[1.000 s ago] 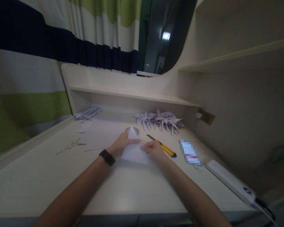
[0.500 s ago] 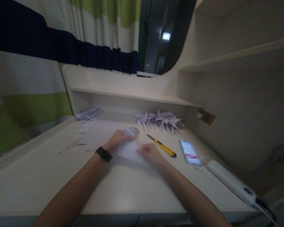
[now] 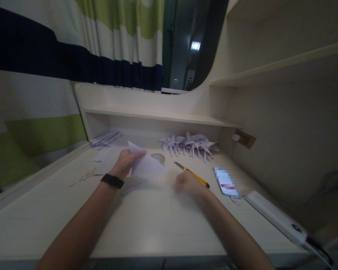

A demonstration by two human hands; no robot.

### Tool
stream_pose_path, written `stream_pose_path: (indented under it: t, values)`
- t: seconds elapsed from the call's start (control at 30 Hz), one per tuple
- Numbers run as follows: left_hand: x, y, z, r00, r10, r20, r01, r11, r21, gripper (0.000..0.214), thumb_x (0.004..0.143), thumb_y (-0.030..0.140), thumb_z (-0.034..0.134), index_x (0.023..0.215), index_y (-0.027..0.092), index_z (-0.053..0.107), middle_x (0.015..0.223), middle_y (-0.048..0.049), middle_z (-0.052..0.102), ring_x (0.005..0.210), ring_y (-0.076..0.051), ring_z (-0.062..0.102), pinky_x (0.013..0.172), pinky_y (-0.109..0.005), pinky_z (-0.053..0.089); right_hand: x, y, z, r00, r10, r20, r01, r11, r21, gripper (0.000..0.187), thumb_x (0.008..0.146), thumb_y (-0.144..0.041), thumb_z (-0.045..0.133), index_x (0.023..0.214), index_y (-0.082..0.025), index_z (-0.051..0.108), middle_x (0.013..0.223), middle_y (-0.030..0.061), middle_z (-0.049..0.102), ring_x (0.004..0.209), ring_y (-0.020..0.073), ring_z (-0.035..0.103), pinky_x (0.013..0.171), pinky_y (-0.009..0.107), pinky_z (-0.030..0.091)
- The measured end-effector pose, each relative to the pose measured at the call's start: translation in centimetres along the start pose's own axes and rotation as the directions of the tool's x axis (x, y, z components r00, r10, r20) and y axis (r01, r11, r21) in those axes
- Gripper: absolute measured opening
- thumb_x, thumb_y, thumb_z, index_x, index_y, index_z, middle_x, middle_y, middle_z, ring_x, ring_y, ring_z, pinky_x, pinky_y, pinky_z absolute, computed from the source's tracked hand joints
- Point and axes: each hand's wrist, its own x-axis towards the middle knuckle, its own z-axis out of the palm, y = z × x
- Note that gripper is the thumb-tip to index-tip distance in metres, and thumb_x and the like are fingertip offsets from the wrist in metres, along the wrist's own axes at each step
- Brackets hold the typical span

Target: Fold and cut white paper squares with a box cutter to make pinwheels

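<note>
My left hand (image 3: 127, 161), with a black band on its wrist, pinches a white sheet of paper (image 3: 146, 165) above the desk. The sheet has pointed corners, one up over the thumb and one toward the right. My right hand (image 3: 190, 183) is smeared by motion, just right of the sheet, its fingers curled; whether anything is in them I cannot make out. A yellow utility knife (image 3: 200, 180) with its blade out lies partly behind that hand. Behind the sheet, a roll of tape (image 3: 159, 159) is partly covered. Under the left wrist lies a blurred pale strip (image 3: 132, 187).
Several white paper pinwheels (image 3: 191, 144) lie at the back, and a stack of paper strips (image 3: 105, 138) at the back left. Tangled thin pieces (image 3: 87, 174) lie left. A phone (image 3: 225, 182) and a white power strip (image 3: 276, 215) line the right side.
My left hand has moved left and tilted the paper upright. My right hand has come away from the sheet's lower edge and shifted slightly right, over the knife's handle.
</note>
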Motion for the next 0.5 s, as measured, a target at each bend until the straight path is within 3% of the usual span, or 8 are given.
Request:
stream_pose_path:
  t: [0.13,0.23,0.33,0.5]
  values:
    - [-1.0,-0.3,1.3,0.998,-0.015,0.06,0.012,0.999,0.048,0.032,0.056,0.033,0.08,0.071,0.008,0.067,0.064,-0.0057,0.067,0.054,-0.014,0.057,0.049,-0.024,0.043,0.6,0.1,-1.7,0.952,-0.108,-0.288,0.171,0.964,0.206,0.037,0.067,-0.048,0.07,0.068,-0.011,0.067,0.066,0.0085,0.07,0.057,0.0143,0.062,0.059,0.026,0.048]
    - [-2.7,-0.5,3.6,0.992,-0.02,0.128,0.014,0.999,0.045,0.029,0.058,0.032,0.079,0.071,0.009,0.067,0.064,-0.0048,0.066,0.054,-0.014,0.057,0.048,-0.023,0.043,0.7,0.0,-1.3,0.969,-0.079,-0.232,0.16,0.92,0.357,0.043,0.067,-0.05,0.071,0.085,-0.011,0.07,0.078,0.0096,0.072,0.066,0.0152,0.064,0.066,0.028,0.049]
    - [-4.5,-0.5,5.2,0.988,-0.029,0.15,0.023,0.999,0.04,0.029,0.06,0.034,0.078,0.073,0.01,0.067,0.066,-0.0047,0.067,0.055,-0.015,0.058,0.049,-0.024,0.043,0.7,0.1,0.1,0.986,-0.05,-0.159,0.109,0.913,0.394,0.039,0.064,-0.047,0.074,0.079,-0.01,0.072,0.068,0.0055,0.069,0.058,0.0123,0.059,0.06,0.025,0.046]
    - [-5.5,-0.2,4.0,0.99,-0.032,0.139,0.015,0.993,0.117,0.036,0.062,0.04,0.077,0.078,0.009,0.069,0.071,-0.0082,0.069,0.061,-0.019,0.061,0.051,-0.025,0.044,0.4,-0.4,1.5,0.982,-0.085,-0.169,0.138,0.933,0.333,0.038,0.062,-0.047,0.076,0.071,-0.01,0.071,0.059,0.0027,0.064,0.051,0.0104,0.052,0.052,0.023,0.039]
